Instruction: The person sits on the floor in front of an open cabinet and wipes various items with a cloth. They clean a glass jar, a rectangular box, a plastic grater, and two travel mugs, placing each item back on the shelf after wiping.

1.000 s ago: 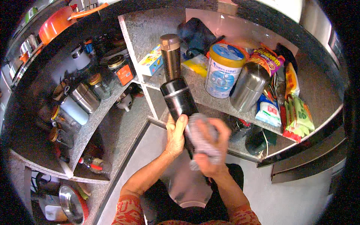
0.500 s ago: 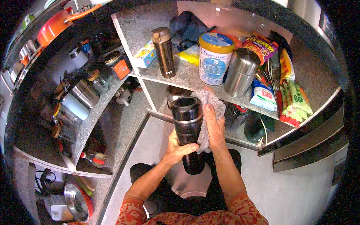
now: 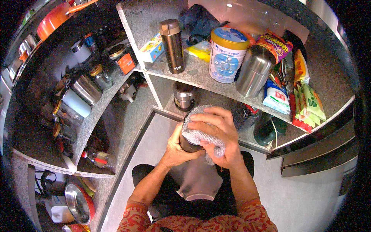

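A dark, shiny vacuum flask point(image 3: 188, 145) is held in front of my body, its mouth end tipped up toward the head view. My left hand point(image 3: 172, 149) is closed around its side. With my right hand point(image 3: 224, 133) I press a grey ribbed cloth point(image 3: 201, 133) over the top of the flask, fingers curled over the cloth. Cloth and fingers cover the flask's top, and its lower part is hidden beneath my hands. Just beyond, a steel and dark container point(image 3: 184, 92) stands in the lower cabinet compartment.
Ahead, the upper shelf point(image 3: 199, 80) bears a brown thermos point(image 3: 173, 48), a white can with a gold lid point(image 3: 228, 58), a steel flask point(image 3: 254, 73) and several food packets point(image 3: 309, 102). Curved shelves at left hold jars and a light-blue cup point(image 3: 76, 106). A red-sided metal bowl point(image 3: 79, 201) sits lower left.
The flask has tilted so its top faces up more. My right hand and the cloth have moved from the flask's right side onto its top. The view has shifted slightly.
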